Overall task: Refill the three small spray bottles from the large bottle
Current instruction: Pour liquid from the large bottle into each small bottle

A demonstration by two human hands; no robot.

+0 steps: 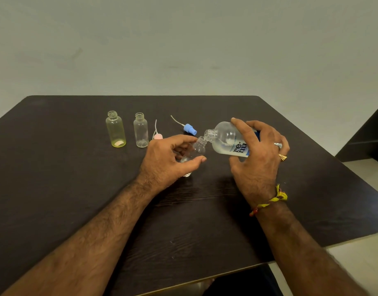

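Right of the frame's centre I see my right hand (258, 154) wrapped around the large clear plastic bottle with a white and blue label (228, 141). The bottle lies almost level, its long axis running right to left, and its open mouth points left and slightly down, touching the neck of the small clear spray bottle (196, 149). My left hand (171, 161) grips that small bottle at mid-frame, thumb and fingers curled around its body; it tilts, neck up and to the right toward the big bottle's mouth, base low behind my palm. A little clear liquid sits in it.

On the dark brown wooden table (77, 189), left of centre, stand 2 more uncapped small bottles, upright: a yellow-tinted clear one (115, 129) and a clear one (140, 130) just right of it. A pink spray cap (157, 136) and a blue spray cap (189, 128) lie beyond my left hand, dip tubes pointing away.
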